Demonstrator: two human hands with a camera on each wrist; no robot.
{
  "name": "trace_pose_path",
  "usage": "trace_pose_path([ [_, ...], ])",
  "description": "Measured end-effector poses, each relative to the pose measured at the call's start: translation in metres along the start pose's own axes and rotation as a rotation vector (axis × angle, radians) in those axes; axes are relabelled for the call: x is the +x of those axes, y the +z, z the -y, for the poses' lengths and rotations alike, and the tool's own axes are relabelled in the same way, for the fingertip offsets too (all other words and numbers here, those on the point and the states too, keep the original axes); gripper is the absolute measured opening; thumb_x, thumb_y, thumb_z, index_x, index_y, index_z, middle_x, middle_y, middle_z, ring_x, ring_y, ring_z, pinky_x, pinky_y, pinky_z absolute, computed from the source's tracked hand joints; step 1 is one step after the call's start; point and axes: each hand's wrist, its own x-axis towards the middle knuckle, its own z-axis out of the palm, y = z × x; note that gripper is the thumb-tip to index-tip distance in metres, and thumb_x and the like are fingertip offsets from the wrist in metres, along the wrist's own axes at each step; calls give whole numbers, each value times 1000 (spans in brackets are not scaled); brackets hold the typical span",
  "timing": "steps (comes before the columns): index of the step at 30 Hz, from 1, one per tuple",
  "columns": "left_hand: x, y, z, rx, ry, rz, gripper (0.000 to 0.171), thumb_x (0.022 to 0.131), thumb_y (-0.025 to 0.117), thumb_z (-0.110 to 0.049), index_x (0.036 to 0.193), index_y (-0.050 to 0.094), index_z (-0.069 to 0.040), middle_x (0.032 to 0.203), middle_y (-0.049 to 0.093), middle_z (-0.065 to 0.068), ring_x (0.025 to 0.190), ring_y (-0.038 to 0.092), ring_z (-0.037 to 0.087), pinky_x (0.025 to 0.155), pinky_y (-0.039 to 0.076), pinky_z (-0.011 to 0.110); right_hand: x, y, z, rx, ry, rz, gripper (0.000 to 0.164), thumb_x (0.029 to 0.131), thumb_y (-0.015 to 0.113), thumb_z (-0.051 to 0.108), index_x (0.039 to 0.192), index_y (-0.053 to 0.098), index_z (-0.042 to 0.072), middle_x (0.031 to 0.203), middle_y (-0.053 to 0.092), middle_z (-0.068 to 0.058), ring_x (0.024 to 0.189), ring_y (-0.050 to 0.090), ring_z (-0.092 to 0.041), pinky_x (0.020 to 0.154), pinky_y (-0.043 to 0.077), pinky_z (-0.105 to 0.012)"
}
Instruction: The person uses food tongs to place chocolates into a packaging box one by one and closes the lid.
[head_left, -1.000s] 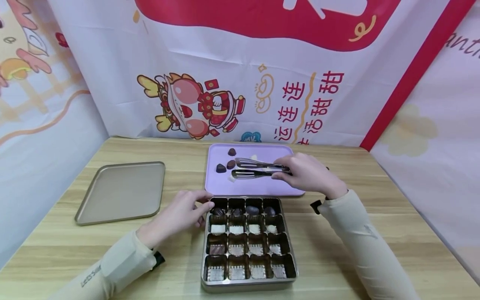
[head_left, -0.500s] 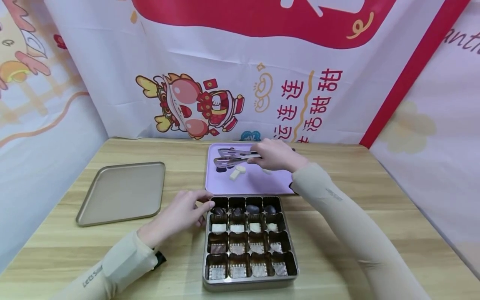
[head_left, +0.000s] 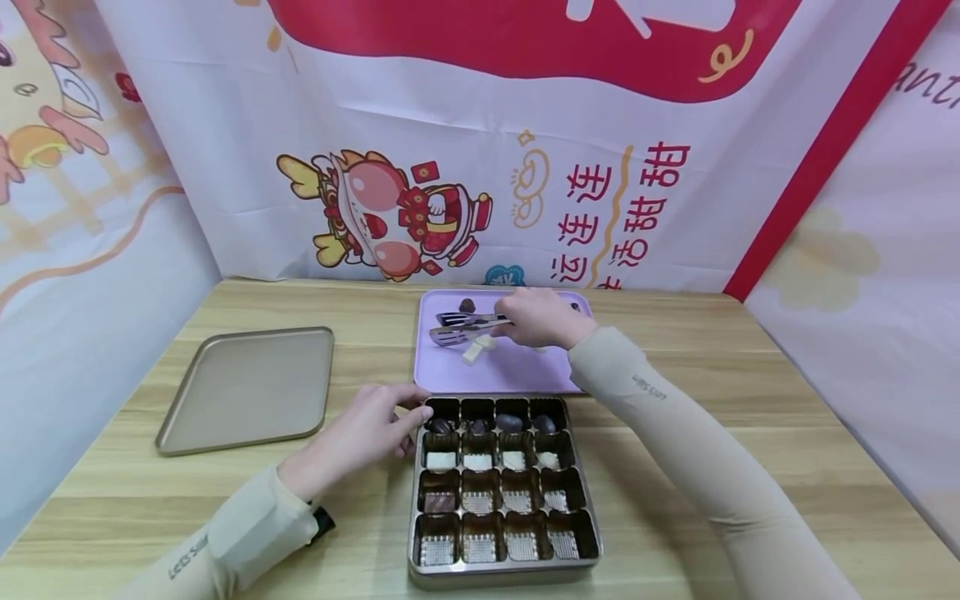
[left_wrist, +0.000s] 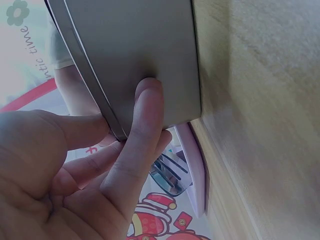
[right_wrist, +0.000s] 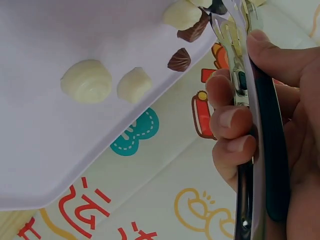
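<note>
My left hand [head_left: 367,429] holds the back left corner of a metal chocolate box [head_left: 504,575], thumb at the rim and a finger against its side wall. Dark chocolates [head_left: 510,423] fill the box's back row, white ones [head_left: 440,460] the row before it, and one striped dark piece [head_left: 438,502] sits further forward at left. Over a lilac tray [head_left: 442,379], my right hand [head_left: 542,318] grips slotted metal tongs [head_left: 452,336]. Their heads are at the tray's left; I cannot tell whether a dark piece is between them. White chocolates [right_wrist: 86,81] and small dark ones [right_wrist: 179,60] lie on the tray.
A gold-brown baking tray [head_left: 251,387] lies on the wooden table [head_left: 675,500] at left. The lilac tray stands just behind the box. A printed cloth [head_left: 247,167] hangs at the table's back edge.
My right hand has moved left with the tongs, toward the dark chocolates, uncovering white pieces on the lilac tray. My left hand stays at the box corner.
</note>
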Motion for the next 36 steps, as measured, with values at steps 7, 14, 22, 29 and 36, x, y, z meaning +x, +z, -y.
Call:
trace_pose_path([
  [7,-2,-2,1,2,-13,-9,27,97,64,-13,121,65,-1,102,70,15,51,62,14,47,54,26,3,3,2,-9,-16,-24,23,93,70,32,81,67,13,68,58,5,60,53,-15,56,49,-32],
  [14,-1,-1,2,10,5,-20,27,96,65,-13,121,66,-1,100,70,16,50,62,13,46,54,26,-3,1,-1,29,-4,-26,22,95,68,31,82,68,14,67,58,6,58,53,-14,53,48,-31],
  [22,-3,-1,0,18,-21,-10,29,96,65,-15,123,65,-2,99,70,13,51,61,13,47,54,26,-26,-4,-10,69,43,-55,24,96,66,33,79,64,16,65,56,6,54,49,-12,47,40,-31],
  [29,-2,-1,0,21,-16,-12,30,97,64,-16,123,65,-3,99,70,11,51,61,13,47,54,26,-48,-6,-13,80,-11,-141,30,95,68,31,71,56,17,60,51,8,51,47,-10,48,40,-30],
  [36,-3,0,1,25,-4,-12,31,96,64,-16,124,64,-2,102,70,14,51,62,13,47,54,26,-64,-6,-13,74,10,-169,32,94,69,30,69,52,19,60,47,8,52,43,-10,46,37,-30],
])
